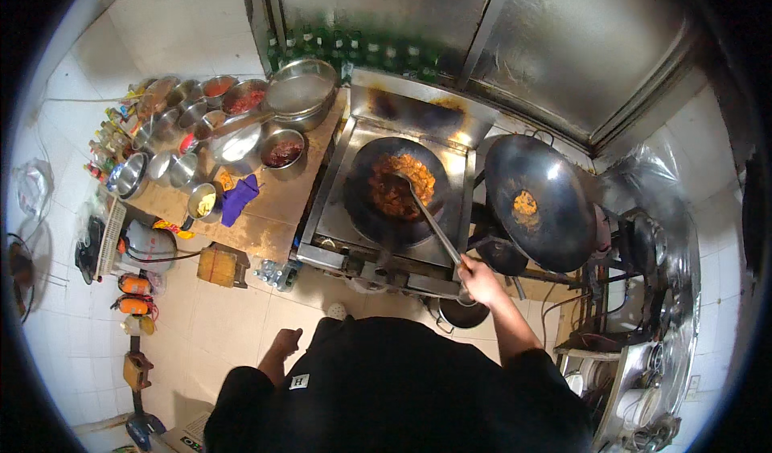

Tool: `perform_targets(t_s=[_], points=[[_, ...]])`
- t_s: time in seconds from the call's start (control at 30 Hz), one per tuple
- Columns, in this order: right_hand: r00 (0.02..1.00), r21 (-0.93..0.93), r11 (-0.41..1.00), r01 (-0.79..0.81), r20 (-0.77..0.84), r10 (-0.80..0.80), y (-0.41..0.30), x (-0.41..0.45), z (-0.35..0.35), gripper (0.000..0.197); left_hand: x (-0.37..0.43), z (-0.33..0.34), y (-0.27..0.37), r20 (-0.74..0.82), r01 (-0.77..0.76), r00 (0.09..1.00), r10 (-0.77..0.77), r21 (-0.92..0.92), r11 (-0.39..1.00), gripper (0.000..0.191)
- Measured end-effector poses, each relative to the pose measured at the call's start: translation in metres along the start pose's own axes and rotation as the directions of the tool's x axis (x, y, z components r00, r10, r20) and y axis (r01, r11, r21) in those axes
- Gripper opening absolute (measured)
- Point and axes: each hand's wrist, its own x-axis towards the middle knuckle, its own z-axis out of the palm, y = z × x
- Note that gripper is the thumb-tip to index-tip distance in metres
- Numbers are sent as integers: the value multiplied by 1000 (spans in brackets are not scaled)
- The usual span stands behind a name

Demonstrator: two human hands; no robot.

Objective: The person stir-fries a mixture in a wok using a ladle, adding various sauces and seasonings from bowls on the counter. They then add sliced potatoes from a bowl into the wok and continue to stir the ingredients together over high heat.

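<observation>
My right hand (479,281) grips the handle end of a long metal ladle (435,227). The ladle's head dips into chunky reddish-brown food (416,178) inside a dark wok (362,220) on the steel stove (325,211). Which pieces lie in the ladle's bowl is hard to make out. My left hand (286,342) hangs at my left side with its fingers curled, holding nothing that I can see.
A large wok (555,199) with orange residue leans right of the stove. To the left, a wooden table (271,230) bears several metal pots, a purple cloth (240,199) and a pot of dark red sauce (283,153). Green bottles (338,45) line the back; a pot (463,313) stands low by the stove.
</observation>
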Motion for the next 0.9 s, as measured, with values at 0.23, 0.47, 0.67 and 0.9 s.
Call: perform_targets(t_s=[0.23,0.47,0.67,0.9], points=[[980,-263,960,99,-141,-140,-19,15,8,52,28,-32,4,37,359,932,-361,-251,899,58],[999,-136,990,46,-8,-48,-8,-19,2,53,15,-32,19,72,417,901,-428,-415,809,67],[975,-282,957,74,-183,-129,-24,34,34,52,20,-30,12,134,410,912,-387,-301,861,72],[996,-253,965,74,-26,-83,-63,-49,-14,53,12,-66,48,-3,224,971,-238,-326,918,70]])
